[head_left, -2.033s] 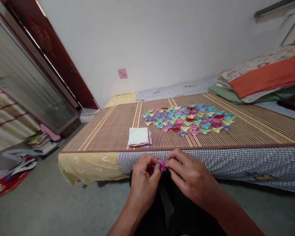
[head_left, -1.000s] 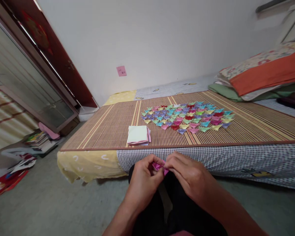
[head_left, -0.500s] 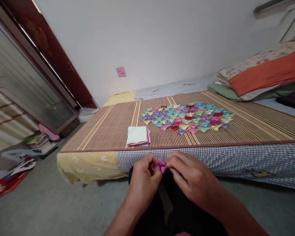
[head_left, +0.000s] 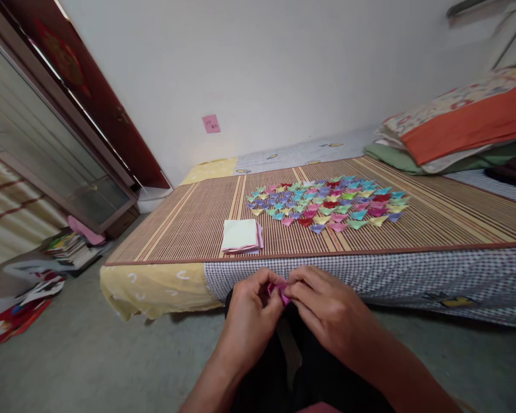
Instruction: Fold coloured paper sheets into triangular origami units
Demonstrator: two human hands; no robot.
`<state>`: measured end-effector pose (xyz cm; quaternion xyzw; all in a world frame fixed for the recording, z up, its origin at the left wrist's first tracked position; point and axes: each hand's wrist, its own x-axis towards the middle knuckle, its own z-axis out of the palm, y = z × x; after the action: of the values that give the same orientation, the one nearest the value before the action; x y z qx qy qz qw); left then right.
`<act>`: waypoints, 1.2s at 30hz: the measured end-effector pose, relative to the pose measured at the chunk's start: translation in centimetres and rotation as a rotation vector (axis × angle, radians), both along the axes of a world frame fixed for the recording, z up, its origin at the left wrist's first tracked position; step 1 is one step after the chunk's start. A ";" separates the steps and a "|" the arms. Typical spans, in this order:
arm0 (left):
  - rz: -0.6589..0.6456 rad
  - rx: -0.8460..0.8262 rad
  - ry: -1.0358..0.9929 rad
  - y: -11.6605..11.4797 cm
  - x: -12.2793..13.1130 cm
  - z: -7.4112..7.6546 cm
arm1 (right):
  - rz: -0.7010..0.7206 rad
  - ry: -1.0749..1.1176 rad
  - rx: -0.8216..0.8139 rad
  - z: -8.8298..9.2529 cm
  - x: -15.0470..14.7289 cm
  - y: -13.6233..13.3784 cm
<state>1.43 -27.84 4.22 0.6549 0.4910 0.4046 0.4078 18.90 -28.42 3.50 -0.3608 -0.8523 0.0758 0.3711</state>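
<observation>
A small folded piece of pink paper (head_left: 285, 296) is pinched between my two hands, just in front of the bed's near edge. My left hand (head_left: 251, 310) grips its left side between thumb and index finger. My right hand (head_left: 324, 304) closes on its right side, and its fingers hide part of the paper. Beyond my hands, a stack of square paper sheets (head_left: 239, 235) with a pale green one on top lies on the mat. Several rows of small folded paper boats or birds (head_left: 327, 205) in many colours stand to its right.
A striped bamboo mat (head_left: 189, 223) covers the bed, over a checked sheet (head_left: 395, 275). Folded bedding with an orange band (head_left: 468, 123) is piled at the right. A pink note (head_left: 211, 123) is stuck to the wall. Books (head_left: 71, 249) sit on the floor at left.
My right hand has shifted slightly left, closer to my left hand, and its fingers cover more of the pink paper. My left hand stays nearly in place.
</observation>
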 end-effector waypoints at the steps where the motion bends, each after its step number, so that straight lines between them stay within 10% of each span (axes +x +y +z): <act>1: 0.010 0.009 0.013 0.0 0.0 0.0 | -0.012 -0.004 0.009 0.0 0.1 0.0; 36: 0.065 0.183 0.238 0.4 0.2 1.2 | -0.053 0.025 0.002 -0.5 1.4 0.0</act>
<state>1.60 -27.41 5.39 0.7164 0.5177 0.3804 0.2721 20.28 -28.44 3.01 -0.3817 -0.8378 0.0695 0.3840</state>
